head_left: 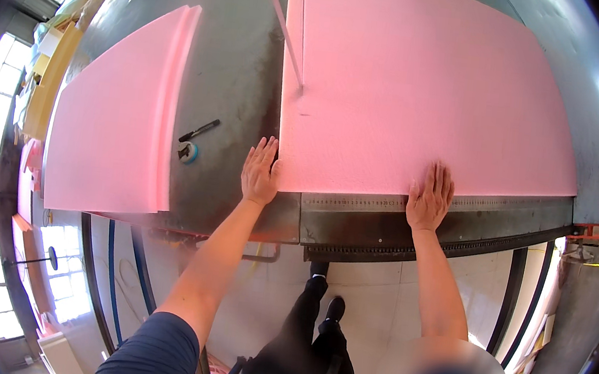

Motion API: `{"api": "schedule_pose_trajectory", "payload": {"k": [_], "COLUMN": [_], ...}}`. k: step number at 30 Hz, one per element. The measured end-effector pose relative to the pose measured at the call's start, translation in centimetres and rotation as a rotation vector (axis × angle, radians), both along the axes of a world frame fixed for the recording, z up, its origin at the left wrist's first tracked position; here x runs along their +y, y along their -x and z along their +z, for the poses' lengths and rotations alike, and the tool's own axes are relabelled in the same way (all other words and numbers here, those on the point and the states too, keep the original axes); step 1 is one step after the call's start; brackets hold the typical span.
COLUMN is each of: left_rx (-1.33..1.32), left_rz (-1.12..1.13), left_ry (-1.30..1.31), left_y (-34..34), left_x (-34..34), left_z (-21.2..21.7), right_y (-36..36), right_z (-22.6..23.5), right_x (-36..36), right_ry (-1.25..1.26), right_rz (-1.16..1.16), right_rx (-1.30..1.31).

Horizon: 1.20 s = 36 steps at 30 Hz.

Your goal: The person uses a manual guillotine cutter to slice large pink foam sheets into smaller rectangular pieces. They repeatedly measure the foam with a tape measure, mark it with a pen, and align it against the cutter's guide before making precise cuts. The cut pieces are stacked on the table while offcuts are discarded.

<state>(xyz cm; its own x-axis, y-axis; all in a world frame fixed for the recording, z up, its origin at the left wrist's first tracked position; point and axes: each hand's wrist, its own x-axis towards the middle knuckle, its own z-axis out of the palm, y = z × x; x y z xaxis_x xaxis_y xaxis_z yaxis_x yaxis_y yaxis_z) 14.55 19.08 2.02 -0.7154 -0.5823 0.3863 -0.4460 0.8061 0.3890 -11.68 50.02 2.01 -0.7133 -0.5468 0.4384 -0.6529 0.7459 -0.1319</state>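
Observation:
A large pink foam board (428, 91) lies flat on the grey metal table (237, 54). My left hand (262, 172) is open, its fingers stretched forward, with its thumb side against the board's left edge near the front corner. My right hand (431, 196) lies open and flat over the board's front edge, fingers on the foam and heel toward the metal ruler strip (357, 202). A thin upright blade or rod (287, 38) meets the board close to its left side. From there a narrow straight slit runs toward the far edge, setting off a slim strip of foam.
Left of the board rest stacked pink foam sheets (115, 118). Between them and my left hand lie a black marker (199, 130) and a small teal-and-white round item (187, 152). A dark toothed rail (395, 255) edges the table's front. An orange metal bracket (595, 231) sits at the right.

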Motion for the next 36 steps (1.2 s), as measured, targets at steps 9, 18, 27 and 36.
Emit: {"api": "schedule_pose_trajectory", "payload": {"k": [9, 18, 27, 36], "left_rx": [-0.017, -0.040, -0.019, -0.031], "left_rz": [-0.019, 0.005, 0.029, 0.054], "left_ry": [-0.017, -0.061, -0.081, -0.115], "left_y": [-0.1, 0.1, 0.5, 0.5], "left_x": [0.2, 0.6, 0.7, 0.4], "left_z": [0.7, 1.9, 2.7, 3.2], "right_y": [-0.3, 0.0, 0.4, 0.4], "right_z": [0.3, 0.8, 0.9, 1.5], "right_x": [0.0, -0.1, 0.0, -0.3], "right_ry": [-0.029, -0.039, -0.069, -0.102], "right_rz": [0.002, 0.029, 0.060, 0.060], "right_rx": [-0.044, -0.071, -0.108, -0.168]}}
